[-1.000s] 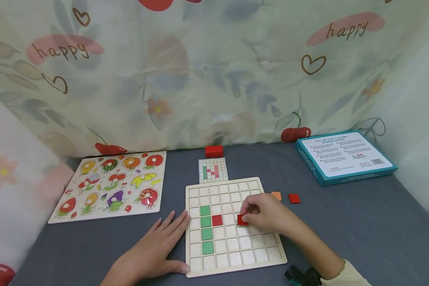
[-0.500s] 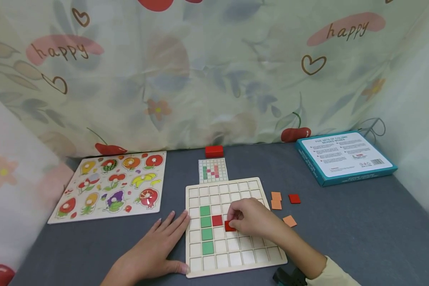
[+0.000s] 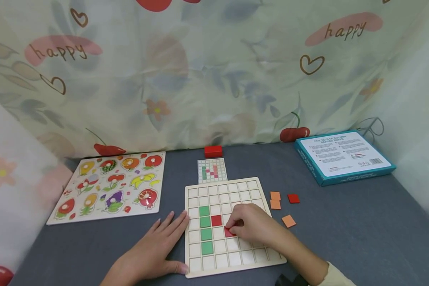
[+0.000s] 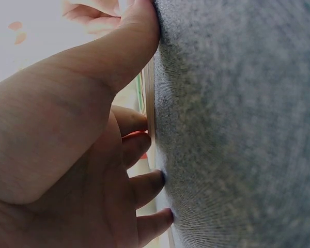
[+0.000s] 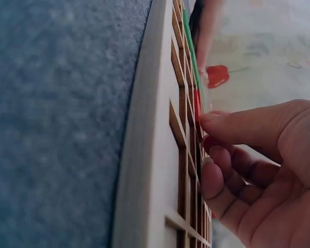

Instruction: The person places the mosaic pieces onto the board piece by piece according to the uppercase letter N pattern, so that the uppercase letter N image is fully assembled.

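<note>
A wooden grid board [image 3: 236,259] lies on the table with a column of green square tiles [image 3: 206,234] and a red tile [image 3: 216,220] in its cells. My right hand [image 3: 252,224] is over the board, thumb and curled fingers at a second red square tile [image 3: 229,232], which looks flat in a cell; the fingers partly cover it. In the right wrist view the thumb of the right hand [image 5: 258,160] touches red at the grid. My left hand [image 3: 155,246] lies spread, its fingertips and thumb against the board's left edge.
A small pattern card [image 3: 212,171] touches the board's far edge, a red block [image 3: 213,151] behind it. Several orange tiles [image 3: 288,221] and a red tile [image 3: 293,198] lie to the right. A fruit puzzle [image 3: 107,186] lies left, a teal box [image 3: 344,153] back right.
My right hand has moved left across the board with the red tile, then slightly nearer, and the tile has come down into a cell. The left hand has stayed in place.
</note>
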The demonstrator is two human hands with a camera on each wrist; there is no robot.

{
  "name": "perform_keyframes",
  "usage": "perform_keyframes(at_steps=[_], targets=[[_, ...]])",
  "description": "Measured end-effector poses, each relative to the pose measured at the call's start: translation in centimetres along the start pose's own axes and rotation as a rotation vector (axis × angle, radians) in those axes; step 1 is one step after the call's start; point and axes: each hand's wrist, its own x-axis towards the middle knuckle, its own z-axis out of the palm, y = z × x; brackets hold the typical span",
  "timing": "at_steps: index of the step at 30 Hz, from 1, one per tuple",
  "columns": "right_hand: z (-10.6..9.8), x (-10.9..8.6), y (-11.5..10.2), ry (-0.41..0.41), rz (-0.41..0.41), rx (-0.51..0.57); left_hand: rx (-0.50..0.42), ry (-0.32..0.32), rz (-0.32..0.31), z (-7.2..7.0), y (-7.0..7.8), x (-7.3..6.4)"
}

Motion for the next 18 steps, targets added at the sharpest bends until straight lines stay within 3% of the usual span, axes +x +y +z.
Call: perform_keyframes(at_steps=[4,8,14,18], targets=[[-0.7,-0.6,0.5,0.003,0.008,0.038,-0.003,0.002,0.005,0.0,0.0,0.0],[-3.0,-1.8,1.8,0.069,0.056,0.020,-0.014,0.006,0.017,0.1,0.0,0.0],[-7.4,-4.2,5.4,0.166,0.216,-0.093,-0.009,0.006,0.015,0.0,0.0,-0.1],[-9.2,-5.6,8.6,0.199,0.325,-0.115,-0.014,0.006,0.014,0.0,-0.1,-0.1]])
